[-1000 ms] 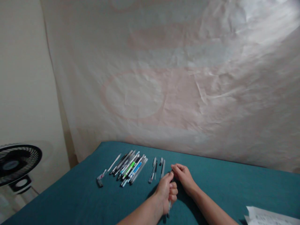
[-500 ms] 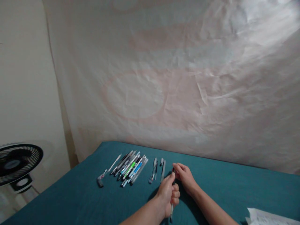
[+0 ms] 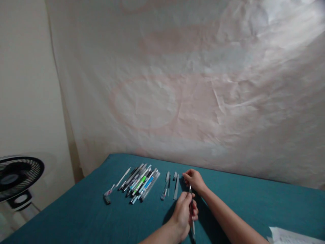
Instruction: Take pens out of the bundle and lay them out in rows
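My left hand (image 3: pixel 183 212) is closed around a slim pen (image 3: pixel 192 222), its pointed end aimed away from me and its other end sticking out below the fist. Just beyond that tip, my right hand (image 3: pixel 195 180) is low over the cloth with its fingertips pinched together. Whatever those fingers hold, if anything, is too small to make out. To the left of the right hand lie a clear pen barrel (image 3: pixel 176 188) and a small pen cap (image 3: pixel 175 175). Another clear pen, taken apart (image 3: pixel 166 184), rests beside them.
A pile of pens (image 3: pixel 138 184), among them green and blue ones, lies left of centre on the teal cloth (image 3: pixel 243 200). Left of it are a thin white stick (image 3: pixel 123 177) and a small dark object (image 3: pixel 107 200). Papers (image 3: pixel 289 235) sit at the lower right; a fan (image 3: pixel 19 179) stands left.
My right hand has moved away from the pen, forward and slightly left, toward the cloth. The pen's pointed tip now shows, and my left hand has drawn slightly nearer to me.
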The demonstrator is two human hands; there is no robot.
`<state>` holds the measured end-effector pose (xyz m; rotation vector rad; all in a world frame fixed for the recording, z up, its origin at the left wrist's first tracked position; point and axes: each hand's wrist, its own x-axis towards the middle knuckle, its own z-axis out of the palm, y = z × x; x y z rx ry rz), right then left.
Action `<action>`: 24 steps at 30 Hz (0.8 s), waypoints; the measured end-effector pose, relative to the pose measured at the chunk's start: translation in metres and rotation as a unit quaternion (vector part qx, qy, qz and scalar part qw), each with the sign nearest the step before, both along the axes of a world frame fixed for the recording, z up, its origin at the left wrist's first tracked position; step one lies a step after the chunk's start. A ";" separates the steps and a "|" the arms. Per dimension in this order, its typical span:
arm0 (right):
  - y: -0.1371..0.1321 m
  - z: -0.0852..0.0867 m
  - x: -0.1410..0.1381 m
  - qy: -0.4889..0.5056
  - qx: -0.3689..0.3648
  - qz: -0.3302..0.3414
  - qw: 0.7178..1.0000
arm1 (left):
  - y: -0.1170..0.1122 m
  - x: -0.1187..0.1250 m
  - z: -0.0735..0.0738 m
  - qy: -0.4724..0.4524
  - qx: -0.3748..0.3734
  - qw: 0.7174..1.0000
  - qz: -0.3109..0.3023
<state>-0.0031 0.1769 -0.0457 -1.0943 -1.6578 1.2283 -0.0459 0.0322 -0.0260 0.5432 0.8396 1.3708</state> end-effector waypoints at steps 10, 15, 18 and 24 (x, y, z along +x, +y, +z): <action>0.010 0.005 -0.012 -0.081 0.035 -0.029 0.996 | 0.001 -0.001 -0.002 -0.011 0.012 1.000 0.014; 0.002 0.026 -0.007 -0.061 0.061 -0.048 0.995 | 0.001 -0.003 -0.003 -0.022 0.008 1.000 0.020; -0.022 0.065 -0.003 -0.021 0.086 -0.063 0.994 | 0.002 -0.003 -0.004 -0.025 0.000 0.999 0.020; -0.140 0.090 0.063 0.138 0.126 0.059 0.981 | 0.002 -0.004 -0.004 -0.020 0.015 0.999 0.020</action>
